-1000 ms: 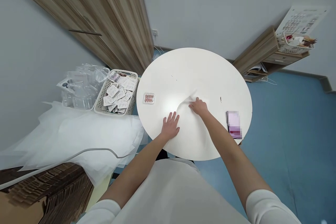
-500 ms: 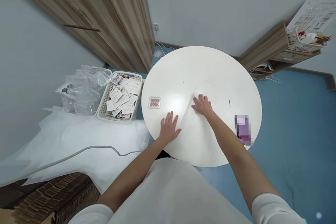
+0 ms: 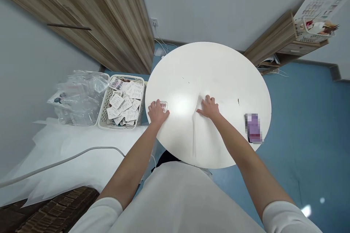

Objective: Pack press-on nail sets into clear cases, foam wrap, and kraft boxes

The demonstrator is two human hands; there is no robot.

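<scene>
On the left of the round white table [image 3: 216, 62] lies a small clear plastic case [image 3: 164, 106] with rows of small reddish pieces inside. My left hand [image 3: 158, 113] is over its left part, fingers apart and thumb at the near right side; the covered part is hidden. Near the table's middle, my right hand [image 3: 210, 107] has its fingers curled at the top of a thin white sheet [image 3: 194, 131]. The sheet's left edge stands up slightly in a fold below the thumb. Its outline blends into the tabletop.
A basket [image 3: 140, 118] full of printed cards stands left of the table, beside a heap of clear plastic packaging [image 3: 80, 96]. White sheets [image 3: 68, 153] are stacked nearer me, crossed by a grey cable [image 3: 90, 148]. A purple pixelated item [image 3: 253, 128] lies at the table's right.
My left hand has moved left from the sheet to the clear case. My right hand stays at the sheet, whose left edge is now more raised. The view has shifted slightly.
</scene>
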